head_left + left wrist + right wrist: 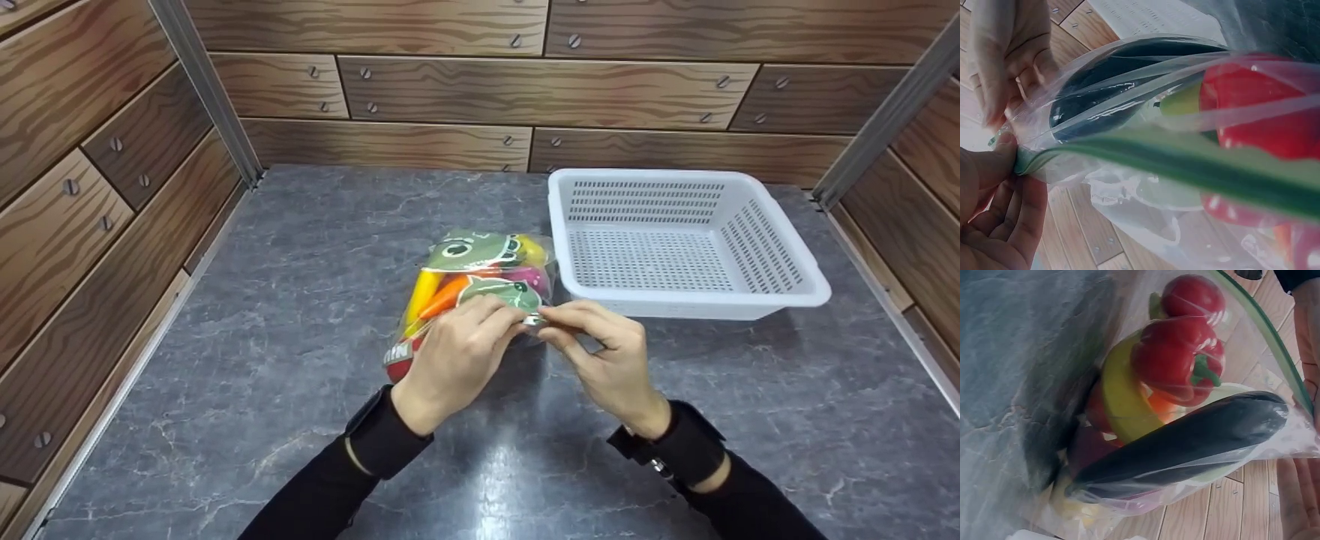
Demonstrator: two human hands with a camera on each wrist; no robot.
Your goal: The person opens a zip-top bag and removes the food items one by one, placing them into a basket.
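Note:
A clear zip bag (480,251) with cartoon dinosaur prints lies in front of me, full of fruit and vegetables that look like toys. Its green zip strip (1145,154) runs along the near edge. At the right end of that edge, my left hand (457,349) pinches the strip between thumb and finger. Close beside it, the fingertips of my right hand (611,360) pinch the bag's corner. Through the plastic show a dark eggplant (1185,444), a red bell pepper (1171,354), a banana (1120,391), a round red tomato-like piece (1192,297) and an orange carrot (446,295).
A white perforated plastic basket (690,304) stands right of the bag, close to it, with nothing inside. The dark marbled tabletop (225,420) is bordered by wood-patterned panels (435,86) at the back and both sides.

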